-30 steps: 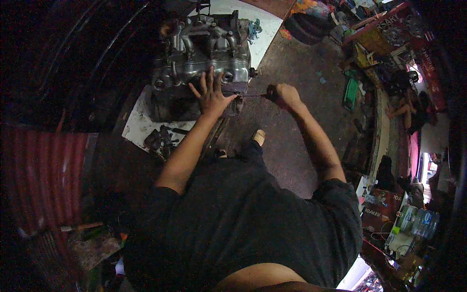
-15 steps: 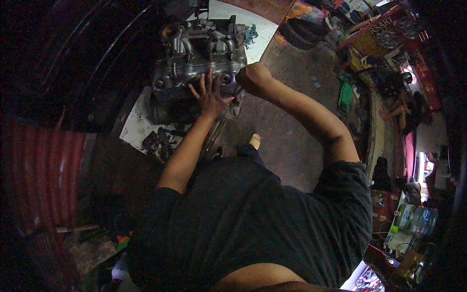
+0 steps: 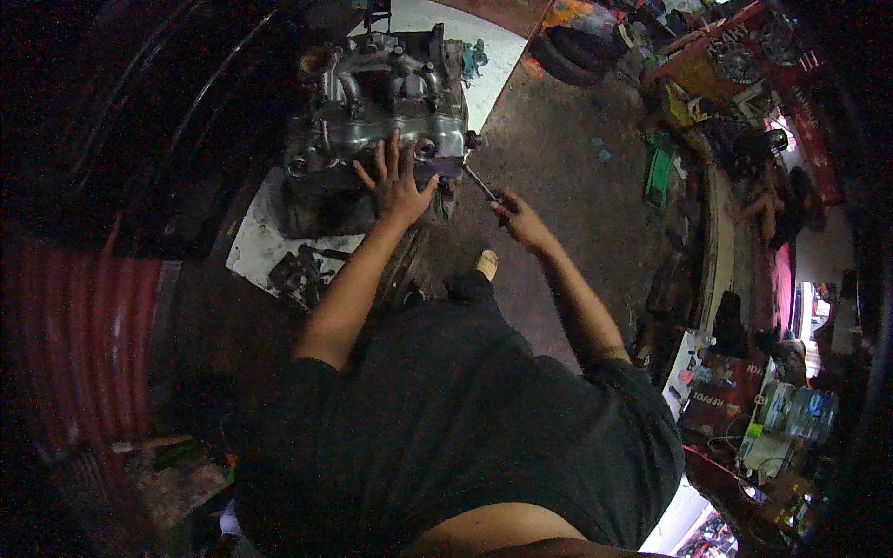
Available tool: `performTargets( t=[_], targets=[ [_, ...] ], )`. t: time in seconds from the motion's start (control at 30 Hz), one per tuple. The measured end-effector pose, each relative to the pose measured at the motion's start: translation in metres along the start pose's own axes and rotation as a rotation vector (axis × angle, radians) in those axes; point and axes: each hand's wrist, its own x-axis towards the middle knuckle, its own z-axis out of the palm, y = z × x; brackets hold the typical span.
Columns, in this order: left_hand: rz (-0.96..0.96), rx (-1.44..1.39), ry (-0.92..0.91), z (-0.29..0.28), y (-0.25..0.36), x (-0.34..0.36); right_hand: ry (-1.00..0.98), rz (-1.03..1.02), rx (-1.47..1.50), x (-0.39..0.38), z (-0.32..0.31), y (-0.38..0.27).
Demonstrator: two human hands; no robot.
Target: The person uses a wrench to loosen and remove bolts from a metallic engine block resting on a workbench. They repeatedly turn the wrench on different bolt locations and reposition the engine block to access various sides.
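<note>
A metal engine (image 3: 358, 116) rests on a white board (image 3: 256, 232) stained with dark marks. My left hand (image 3: 395, 186) is spread with fingers apart on the engine's lower front, touching it. Off its right lower corner, my right hand (image 3: 510, 209) is closed on the handle of a long, thin metal tool (image 3: 478, 181), angled up-left to the engine; I cannot make out exactly what its tip meets. Below the engine, some dark metal parts (image 3: 298, 270) lie on the board.
My foot (image 3: 486, 265) is on the dark floor (image 3: 567, 177). Right are a green object (image 3: 659, 167), cluttered shelves (image 3: 707, 65), water bottles (image 3: 805, 409) and what appears to be another person's bare limbs (image 3: 763, 209). Black tyres (image 3: 572, 56) lie behind; red corrugated metal (image 3: 84, 325) stands left.
My right hand swung up beside the engine's corner half a second ago and has since moved down toward me, turning the tool to a slant. My left hand has stayed on the engine.
</note>
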Motion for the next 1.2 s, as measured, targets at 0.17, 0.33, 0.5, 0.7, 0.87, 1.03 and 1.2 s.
performTargets(
  t=[0.17,0.33,0.5,0.7,0.87,1.03,1.2],
  targets=[
    [-0.023,0.030,-0.072,-0.009,0.005,0.003,0.007,0.105,0.491,0.002,0.076,0.061],
    [0.001,0.016,-0.015,-0.006,-0.001,0.001,-0.019,0.095,0.563,0.013,0.104,0.067],
    [-0.035,0.062,-0.064,-0.005,0.000,0.002,-0.078,0.134,0.478,0.025,0.107,0.078],
    [-0.023,0.047,-0.053,-0.004,0.005,0.005,0.007,0.209,0.475,0.038,0.125,0.118],
    [-0.049,0.078,-0.037,0.000,-0.002,-0.002,-0.025,0.116,0.731,0.023,0.127,0.072],
    [-0.006,0.079,-0.001,0.003,0.001,0.002,0.085,0.038,0.552,0.046,0.140,0.108],
    [-0.039,0.092,-0.053,0.000,-0.002,0.000,0.113,-0.032,0.284,0.030,0.106,0.073]
  ],
)
